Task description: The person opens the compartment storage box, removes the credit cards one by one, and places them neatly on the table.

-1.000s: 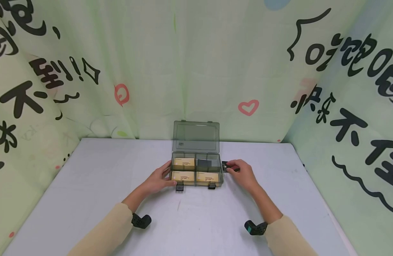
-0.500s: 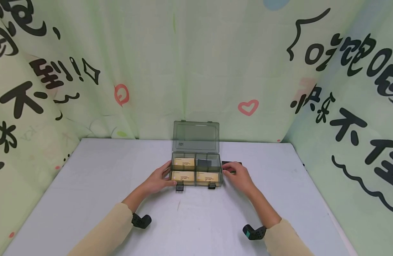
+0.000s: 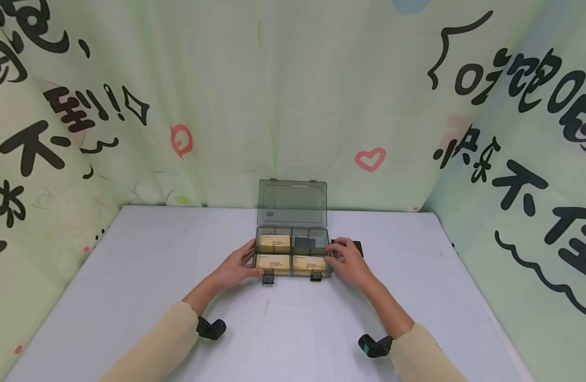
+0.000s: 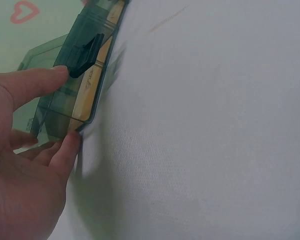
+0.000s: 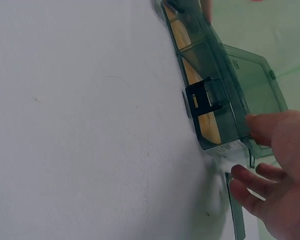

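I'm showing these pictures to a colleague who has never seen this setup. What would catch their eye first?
Most likely the smoky transparent compartment box at the middle of the grey table, its lid standing open, with tan packets in three compartments. The left hand grips its left end, and the right hand is at its right end, beside a flat dark piece on the table. Behind hangs a pale green backdrop with bold black characters.

A pale grey table (image 3: pixel 130 276) fills the floor of the scene. Green printed curtains (image 3: pixel 293 95) with black lettering and red hearts enclose its far edge and both sides.
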{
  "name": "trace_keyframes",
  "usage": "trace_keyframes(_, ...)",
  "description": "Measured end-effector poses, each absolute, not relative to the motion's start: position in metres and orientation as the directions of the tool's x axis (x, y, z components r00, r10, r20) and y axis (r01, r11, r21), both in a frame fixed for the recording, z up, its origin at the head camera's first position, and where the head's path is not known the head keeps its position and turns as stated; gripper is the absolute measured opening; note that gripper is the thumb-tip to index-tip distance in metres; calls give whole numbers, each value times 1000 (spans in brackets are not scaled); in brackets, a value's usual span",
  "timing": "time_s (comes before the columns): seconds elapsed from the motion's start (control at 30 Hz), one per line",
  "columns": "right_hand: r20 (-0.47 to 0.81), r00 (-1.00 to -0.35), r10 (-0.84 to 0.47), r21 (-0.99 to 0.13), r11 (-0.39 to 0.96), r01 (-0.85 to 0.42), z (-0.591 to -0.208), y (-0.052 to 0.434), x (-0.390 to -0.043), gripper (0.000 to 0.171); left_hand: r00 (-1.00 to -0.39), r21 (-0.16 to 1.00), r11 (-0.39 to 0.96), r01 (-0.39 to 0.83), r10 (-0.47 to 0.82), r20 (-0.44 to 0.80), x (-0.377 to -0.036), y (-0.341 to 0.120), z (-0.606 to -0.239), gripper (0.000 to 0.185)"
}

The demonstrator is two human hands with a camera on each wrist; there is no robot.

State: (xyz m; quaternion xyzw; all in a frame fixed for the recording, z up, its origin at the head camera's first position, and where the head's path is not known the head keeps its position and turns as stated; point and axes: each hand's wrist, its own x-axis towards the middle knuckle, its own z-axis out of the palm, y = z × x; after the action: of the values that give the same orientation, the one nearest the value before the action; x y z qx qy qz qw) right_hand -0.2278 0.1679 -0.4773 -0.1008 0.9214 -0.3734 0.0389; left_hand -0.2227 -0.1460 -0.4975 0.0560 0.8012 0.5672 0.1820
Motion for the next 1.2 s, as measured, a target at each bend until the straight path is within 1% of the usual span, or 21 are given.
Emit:
trace_keyframes(0.27,-54,-968,-245,-612,774,-162,-479,158,-228,27,-925,935,335,-116,308,-225,-223,-147,-498,96)
trace_keyframes(0.5,-61,-958,-280,-506,836,-212,-478,154,-230,25,-924,933,337,-122,305,-231,-224,-146,-497,96)
trace_keyframes(0.6,-68,-953,-295,-487,844,-226,-478,153,-231,24,-926,929,353,-112,303,-227,-224,-146,-498,96)
trace_keyframes(0.83,-78,-952,-295,-498,839,-220,-477,152,-231,21,-925,929,352,-114,303,-228,-223,-147,-498,95)
trace_keyframes(0.97,-69,-955,-288,-519,828,-212,-480,152,-231,22,-927,928,356,-108,300,-223,-223,-147,-498,95)
trace_keyframes(1.1,-22,-960,-278,-555,802,-220,-482,151,-230,22,-927,930,353,-106,304,-220,-223,-146,-497,95)
trace_keyframes(1.2,27,-969,-247,-588,780,-215,-483,152,-229,17,-926,934,343,-103,311,-216,-223,-146,-497,95)
